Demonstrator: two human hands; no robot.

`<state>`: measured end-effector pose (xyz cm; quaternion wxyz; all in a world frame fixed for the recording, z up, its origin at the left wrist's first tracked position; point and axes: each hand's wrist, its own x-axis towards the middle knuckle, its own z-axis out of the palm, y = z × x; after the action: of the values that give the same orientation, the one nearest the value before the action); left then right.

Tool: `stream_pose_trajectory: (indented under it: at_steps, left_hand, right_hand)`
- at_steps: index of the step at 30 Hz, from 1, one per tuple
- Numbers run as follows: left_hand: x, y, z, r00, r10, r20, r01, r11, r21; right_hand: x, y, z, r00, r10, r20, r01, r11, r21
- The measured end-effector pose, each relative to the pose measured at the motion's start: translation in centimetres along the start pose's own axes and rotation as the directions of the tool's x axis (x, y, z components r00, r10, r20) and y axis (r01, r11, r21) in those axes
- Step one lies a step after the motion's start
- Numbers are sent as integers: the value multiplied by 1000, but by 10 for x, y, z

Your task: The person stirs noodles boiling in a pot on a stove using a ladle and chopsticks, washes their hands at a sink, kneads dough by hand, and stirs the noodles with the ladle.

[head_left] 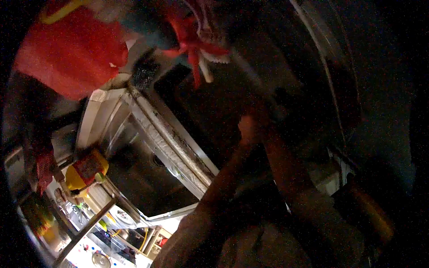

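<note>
Both of my forearms reach forward into a very dark area. My left hand catches a little light at its edge and is close against my right hand. Shadow covers the fingers of both hands, and I cannot make out whether they hold anything. Beyond them, nearer the top, is a red many-pointed thing with pale pieces beside it. To the left of my arms stands a white-framed panel with a dark, glossy middle.
A red cloth or bag fills the upper left. Below it is a yellow and red packet. A metal bar crosses the brightly lit lower left, where a round metal lid or pan lies. A pale curved edge runs down the right.
</note>
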<state>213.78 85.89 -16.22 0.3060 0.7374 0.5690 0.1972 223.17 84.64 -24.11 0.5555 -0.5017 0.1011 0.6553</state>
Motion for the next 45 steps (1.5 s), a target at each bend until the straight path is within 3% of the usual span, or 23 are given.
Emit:
stream_pose_trajectory:
  at_steps: [5, 7, 8, 11, 14, 16, 23, 25, 31, 33, 37, 39, 45]
  left_hand:
    - [99, -74, -25, 979, -196, 54, 191, 978, 82]
    - [113, -86, -30, 966, -251, 65, 246, 966, 86]
    - [107, -86, -30, 966, -250, 65, 244, 966, 81]
    - [52, -52, -11, 990, -143, 7, 143, 989, 49]
    - [5, 2, -2, 1000, -17, -15, 16, 1000, -23]
    - [7, 3, -2, 1000, 6, -3, -6, 1000, -23]
    - [104, -93, -31, 962, -260, 86, 252, 964, 86]
    - [87, -80, -21, 970, -231, 78, 226, 972, 70]
    - [-1, 14, 10, 1000, 22, -12, -22, 999, -30]
    - [22, -2, 2, 1000, 9, -8, -9, 1000, -1]
    - [108, -81, -23, 974, -225, 35, 221, 971, 87]
    - [116, -89, -31, 962, -271, 43, 266, 960, 86]
    - [8, -10, 0, 998, -54, -21, 54, 999, -5]
  right_hand:
    - [-19, 2, 1, 989, -10, 146, 7, 1000, 15]
    - [-18, 3, -23, 993, -35, 116, 31, 999, 35]
    - [-18, 8, -35, 994, -103, 24, 102, 993, 55]
    - [-12, -1, -27, 999, -35, -42, 36, 999, 16]
    - [-4, 3, -18, 997, -7, -71, 6, 1000, -13]
    - [-7, 1, -3, 998, 13, -55, -15, 999, -28]
    - [-32, -15, -8, 993, 107, -56, -114, 983, -141]
    - [-28, -20, -9, 986, 117, -118, -121, 992, -21]
    - [-8, -13, -2, 997, 39, -64, -42, 998, -42]
    - [-11, -10, 10, 999, 43, -20, -44, 998, -54]
    - [-35, -20, 8, 996, 66, 67, -60, 994, -90]
    - [-38, -29, 1, 996, 80, 43, -76, 993, -86]
    - [-12, -17, 1, 998, 35, -48, -38, 998, -50]
